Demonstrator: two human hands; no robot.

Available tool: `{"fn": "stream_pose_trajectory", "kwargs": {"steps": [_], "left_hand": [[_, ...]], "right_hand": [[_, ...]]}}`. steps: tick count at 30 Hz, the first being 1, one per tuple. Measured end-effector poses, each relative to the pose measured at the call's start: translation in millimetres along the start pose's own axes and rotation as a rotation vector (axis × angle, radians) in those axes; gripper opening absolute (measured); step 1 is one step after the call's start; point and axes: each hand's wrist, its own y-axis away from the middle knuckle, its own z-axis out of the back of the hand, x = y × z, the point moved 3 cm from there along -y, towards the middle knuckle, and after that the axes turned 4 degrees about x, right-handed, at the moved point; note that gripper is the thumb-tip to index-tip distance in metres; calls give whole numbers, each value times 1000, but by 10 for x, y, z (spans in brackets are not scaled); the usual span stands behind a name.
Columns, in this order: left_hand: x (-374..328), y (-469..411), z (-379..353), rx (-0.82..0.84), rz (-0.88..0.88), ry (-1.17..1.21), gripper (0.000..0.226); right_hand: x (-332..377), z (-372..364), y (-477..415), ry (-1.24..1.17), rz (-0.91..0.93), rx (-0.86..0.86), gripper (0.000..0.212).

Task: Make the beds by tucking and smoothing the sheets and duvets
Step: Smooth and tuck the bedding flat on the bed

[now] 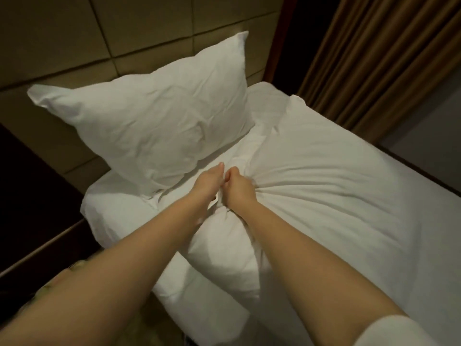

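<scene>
Far left: plump white fabric pillow (149, 116), propped against padded beige headboard (62, 41). Centre: left hand (208, 182), one digit straight, remaining fingers (219, 169) tucked under and mostly hidden, apparently pinching a bunch of white cloth duvet (336, 186). Touching it on the right: right hand (240, 189), fist clamped tight on same bunch, creases fanning rightward. Duvet spread over bed, centre to near right, top edge just below pillow. Judged light, soft, limp; prone to bunching, not sliding. Better taken at hem or corners, pulled taut. Far right: brown pleated curtain (374, 58).
</scene>
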Motion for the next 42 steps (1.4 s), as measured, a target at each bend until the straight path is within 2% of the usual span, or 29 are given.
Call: {"fn": "stream_pose_trajectory", "kwargs": {"steps": [2,5,9,12,14,16,17,21,24,26,32,35,42], "left_hand": [[31,96,-21,-241,-116,111,31],[108,457,-212,-403,-267,97,41],[255,806,-648,-435,-551,-47,43],[352,837,-846,-437,-699,-128,51],[464,846,-957,-417,-720,-234,55],[588,775,-1018,-447,-668,-395,59],[633,733,-1021,-485,-625,-498,63],[683,605,-955,-599,-473,-786,72],[688,533,-964,-603,-403,-880,72],[685,431,-971,-603,-357,-919,70],[730,-297,-724,-661,-162,-991,60],[752,-751,-609,-622,-57,-1005,52],[1219,-1527,-563,-458,127,-999,57]], "right_hand": [[-48,-83,-115,26,-16,36,7],[-114,-69,-197,47,3,107,10],[-189,128,-150,-13,0,185,20],[-281,226,-20,-179,15,199,23],[-345,299,125,-371,49,241,20],[-429,430,239,-415,168,243,26],[-438,548,318,-323,252,225,30],[-681,1125,426,356,656,-10,40],[-1026,1345,213,787,715,-15,49],[-1083,1360,-20,903,759,21,61],[-755,958,-1087,1036,814,95,74],[-825,564,-1532,1043,824,185,76],[-1393,-91,-2209,970,792,316,74]]}}
